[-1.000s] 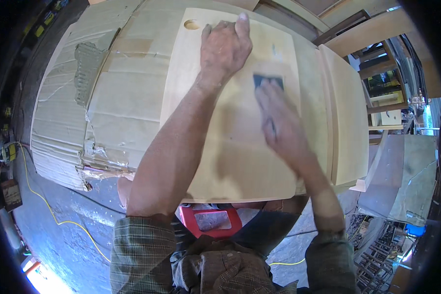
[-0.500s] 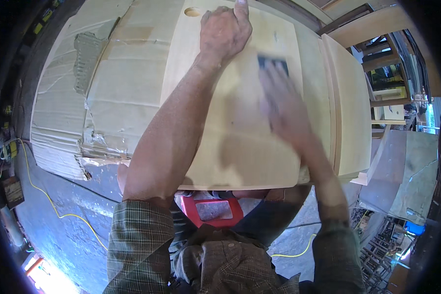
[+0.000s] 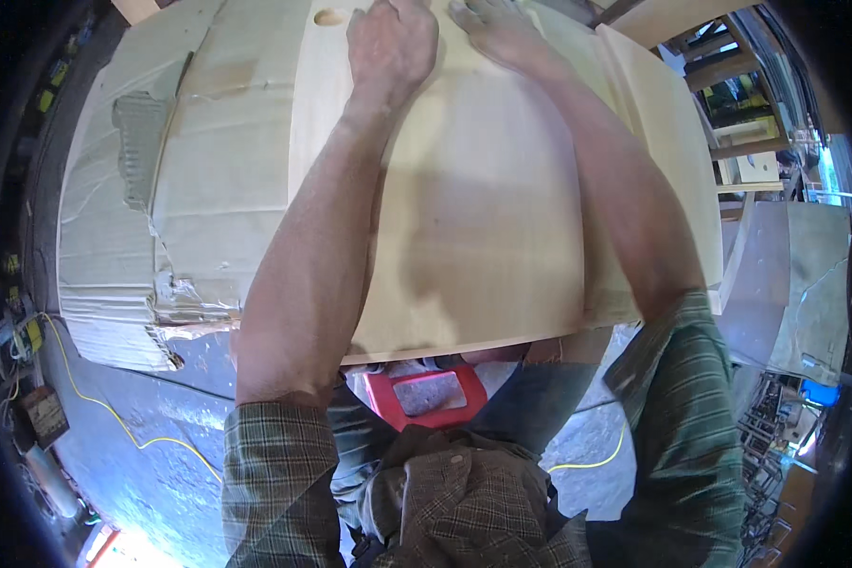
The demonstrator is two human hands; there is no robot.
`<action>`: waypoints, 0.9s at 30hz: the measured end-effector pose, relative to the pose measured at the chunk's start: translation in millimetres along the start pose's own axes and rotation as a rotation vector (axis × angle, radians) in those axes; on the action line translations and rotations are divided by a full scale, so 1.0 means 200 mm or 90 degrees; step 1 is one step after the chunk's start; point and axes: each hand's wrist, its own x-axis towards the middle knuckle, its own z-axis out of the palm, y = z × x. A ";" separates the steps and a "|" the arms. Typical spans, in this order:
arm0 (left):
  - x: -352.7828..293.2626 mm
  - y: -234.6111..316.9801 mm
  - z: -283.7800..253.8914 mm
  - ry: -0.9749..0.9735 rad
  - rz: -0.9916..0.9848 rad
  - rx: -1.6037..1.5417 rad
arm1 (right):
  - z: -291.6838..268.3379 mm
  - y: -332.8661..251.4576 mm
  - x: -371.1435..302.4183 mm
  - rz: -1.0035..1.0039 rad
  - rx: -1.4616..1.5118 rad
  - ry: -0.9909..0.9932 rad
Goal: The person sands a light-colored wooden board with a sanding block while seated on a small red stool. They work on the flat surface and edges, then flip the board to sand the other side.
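A pale wooden panel (image 3: 483,275) with a round hole (image 3: 330,17) near its far left corner lies before me. My left hand (image 3: 393,43) is closed and rests on the panel just right of that hole. Its fingertips are hidden, so I cannot make out what is in them, if anything. My right hand (image 3: 502,33) lies on the panel's far part, palm down with fingers reaching forward. The dark sheet of sandpaper seen under these fingers earlier is mostly hidden now by the hand and the picture's upper edge.
Worn cardboard (image 3: 222,170) covers the work surface left of the panel. Another wooden board (image 3: 667,142) stands to the right, near a wooden frame (image 3: 729,76). A red plastic object (image 3: 383,393) sits below the near edge. A yellow cord (image 3: 114,407) crosses the floor.
My right hand has slid forward over the panel, from its right middle to the far end, beside my left hand. The view has shifted slightly; my left hand stays near the hole.
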 end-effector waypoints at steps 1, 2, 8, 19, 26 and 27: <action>0.00 0.02 0.04 0.009 0.018 -0.019 | 0.00 0.02 -0.02 0.072 0.041 0.054; -0.02 0.00 0.03 0.019 0.028 -0.022 | 0.02 -0.03 -0.02 0.140 0.100 0.109; 0.02 -0.14 -0.01 -0.004 0.349 0.353 | -0.57 -0.52 -0.68 0.037 0.390 0.004; -0.04 -0.18 -0.04 0.135 0.497 0.253 | -0.76 -0.66 -1.03 -0.006 0.406 -0.044; -0.03 -0.11 -0.01 -0.012 0.290 0.198 | -0.10 -0.01 -0.03 0.119 0.385 0.128; -0.04 -0.08 -0.05 -0.016 0.260 0.209 | -0.08 -0.03 0.01 0.143 0.405 0.123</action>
